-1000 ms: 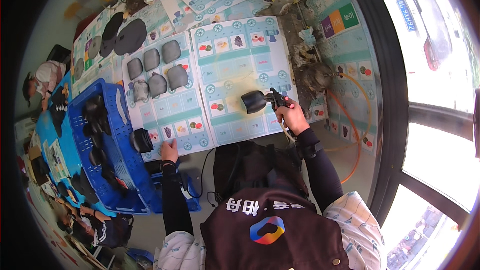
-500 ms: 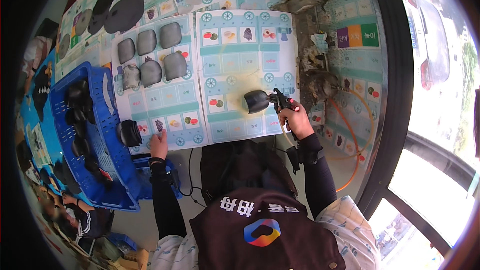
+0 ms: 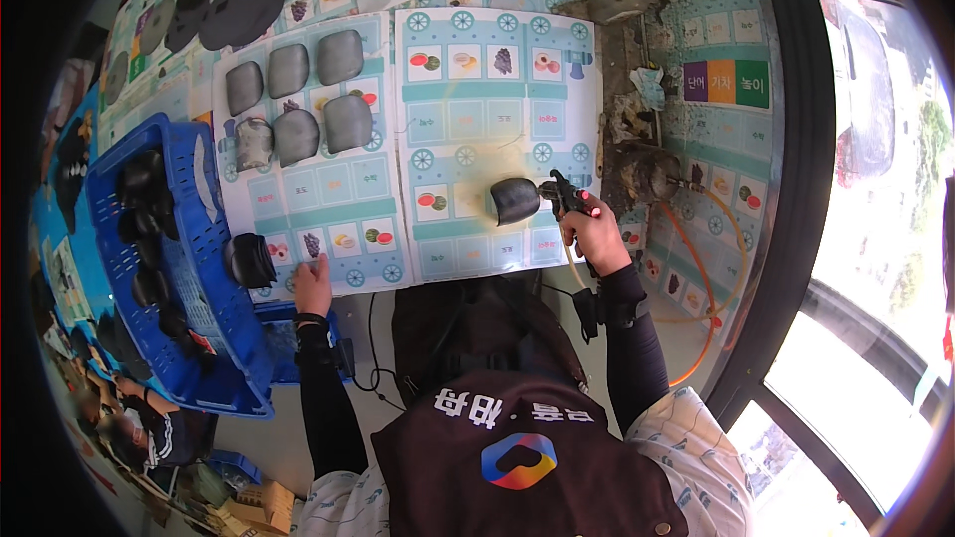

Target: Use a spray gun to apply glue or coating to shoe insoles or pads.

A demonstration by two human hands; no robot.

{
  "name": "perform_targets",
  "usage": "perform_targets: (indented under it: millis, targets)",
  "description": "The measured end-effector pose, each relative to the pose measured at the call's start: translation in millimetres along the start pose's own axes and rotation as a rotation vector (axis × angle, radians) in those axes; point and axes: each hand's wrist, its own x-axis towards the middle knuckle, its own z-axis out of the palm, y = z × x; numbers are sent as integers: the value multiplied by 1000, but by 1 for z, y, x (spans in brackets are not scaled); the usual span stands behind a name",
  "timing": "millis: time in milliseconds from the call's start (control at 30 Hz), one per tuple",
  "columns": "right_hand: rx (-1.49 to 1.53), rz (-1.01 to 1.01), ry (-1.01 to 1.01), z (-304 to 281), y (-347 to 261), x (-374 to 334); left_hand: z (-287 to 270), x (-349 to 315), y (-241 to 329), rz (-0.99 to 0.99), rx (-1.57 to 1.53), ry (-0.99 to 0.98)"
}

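My right hand [image 3: 597, 239] is wrapped round a small black spray gun [image 3: 569, 195] with red knobs. The gun's nozzle points left, very close to the right edge of a curved black piece [image 3: 514, 201] on the printed board [image 3: 477, 259]. A yellowish stain surrounds that piece. Near the board's front edge my left hand [image 3: 313, 283] rests with its fingers stretched out and nothing held. Just left of it lies a stack of curved black pieces [image 3: 250, 261]. Several grey curved pieces [image 3: 297, 136] lie in two rows on the board's left half.
A blue plastic crate [image 3: 224, 338] holding black pieces stands at the left. Dark flat ovals [image 3: 242, 20] lie at the back left. At the right are a grimy round fitting [image 3: 642, 172], an orange hose [image 3: 696, 283] and a window frame [image 3: 796, 239]. Another person [image 3: 164, 423] is at the lower left.
The whole view has shifted slightly. My right hand still grips the spray gun beside the black piece, and my left hand stays at the board's front edge.
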Motion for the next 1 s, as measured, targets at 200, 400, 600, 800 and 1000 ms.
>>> perform_targets:
  millis: [200,400,600,800,1000]
  targets:
    - [-108,-20,-20,2,-5,10,3,-2,-1,25,17,38]
    - [-67,26,-156,5,-17,16,1,-5,2,50,1,68]
    - [-76,79,-262,6,-28,17,0,-6,6,32,30,64]
    - [-20,92,-338,5,-31,17,-6,-5,14,-18,-3,16]
    - [19,30,-288,2,-24,24,-11,-5,19,-13,24,7]
